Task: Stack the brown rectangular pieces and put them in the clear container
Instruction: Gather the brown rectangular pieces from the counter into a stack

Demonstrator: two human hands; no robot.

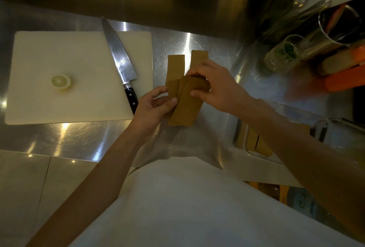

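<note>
A loose stack of brown rectangular pieces [186,106] is held over the steel counter between both hands. My left hand [153,106] grips its left edge with thumb on top. My right hand [215,85] pinches the stack's far end from above. Two more brown pieces lie flat on the counter behind: one [175,65] on the left, another [199,56] partly hidden by my right hand. The clear container [246,144] sits at the right under my right forearm, with several brown pieces [256,145] inside.
A white cutting board [59,98] lies at the left with a lemon half [60,81] and a chef's knife [120,63] on it. A glass jar [282,55], metal utensil holder [333,29] and orange items [343,81] crowd the right back. My white apron fills the foreground.
</note>
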